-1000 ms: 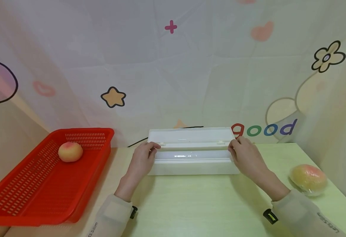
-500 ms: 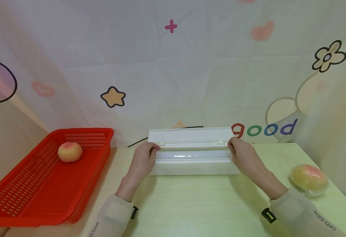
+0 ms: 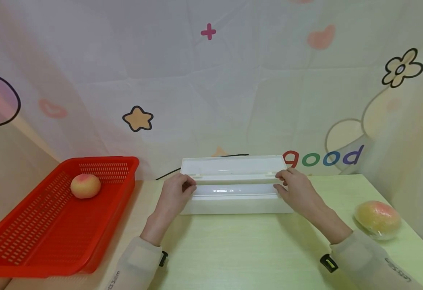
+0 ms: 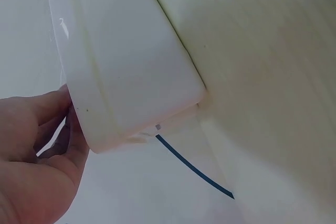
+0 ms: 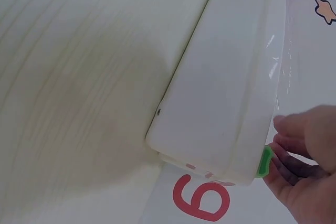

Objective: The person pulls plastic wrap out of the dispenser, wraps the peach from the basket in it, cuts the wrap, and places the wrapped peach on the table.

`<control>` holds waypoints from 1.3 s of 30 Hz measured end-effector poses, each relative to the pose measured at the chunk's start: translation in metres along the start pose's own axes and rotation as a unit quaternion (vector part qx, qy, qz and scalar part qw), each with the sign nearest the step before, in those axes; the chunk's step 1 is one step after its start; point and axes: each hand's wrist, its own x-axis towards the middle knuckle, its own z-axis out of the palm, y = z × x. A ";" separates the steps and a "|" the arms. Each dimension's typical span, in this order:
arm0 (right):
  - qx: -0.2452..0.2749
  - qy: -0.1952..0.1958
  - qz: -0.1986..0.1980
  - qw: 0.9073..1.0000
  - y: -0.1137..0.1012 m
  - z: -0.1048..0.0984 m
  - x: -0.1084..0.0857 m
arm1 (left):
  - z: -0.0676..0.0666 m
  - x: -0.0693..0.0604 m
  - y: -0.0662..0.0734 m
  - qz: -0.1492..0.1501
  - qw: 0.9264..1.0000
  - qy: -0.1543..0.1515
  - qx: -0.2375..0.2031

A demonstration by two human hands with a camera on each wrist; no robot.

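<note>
A long white box (image 3: 237, 206) of clear plastic film (image 3: 229, 189) lies on the table with its lid (image 3: 233, 164) raised at the back. At its left end my left hand (image 3: 173, 195) pinches the film's edge between thumb and fingers; in the left wrist view the left hand (image 4: 44, 153) is beside the box (image 4: 142, 51). My right hand (image 3: 298, 191) is at the right end, thumb and forefinger parted. The right wrist view has the right hand (image 5: 307, 156) close to a green tab (image 5: 264, 162) on the box's end; contact with the film is unclear.
On the left stands a red basket (image 3: 119, 213) holding a peach-like fruit (image 3: 86, 186). Another such fruit in clear wrap (image 3: 377, 219) lies at the table's right. A printed curtain (image 3: 215, 88) hangs directly behind the box.
My right thumb and forefinger have parted and shifted slightly left along the box. The left hand has hardly moved.
</note>
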 end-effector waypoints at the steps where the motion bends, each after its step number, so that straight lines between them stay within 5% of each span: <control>1: 0.000 0.004 0.001 1.000 0.000 0.000 0.000 | 0.000 0.000 0.000 0.000 1.000 0.000 0.002; 8: -0.006 0.045 -0.020 0.999 0.000 -0.001 0.002 | 0.001 0.001 0.000 -0.019 1.000 0.009 -0.019; 17: -0.016 0.051 -0.014 0.998 -0.001 -0.006 0.005 | -0.006 0.006 0.001 -0.054 0.997 -0.011 -0.052; 28: -0.087 0.082 -0.020 0.993 -0.004 -0.014 0.005 | -0.014 0.012 0.009 -0.078 0.995 -0.018 -0.059; 39: -0.061 0.055 -0.039 0.996 -0.007 -0.024 0.009 | -0.019 0.013 0.017 -0.084 0.994 -0.005 -0.065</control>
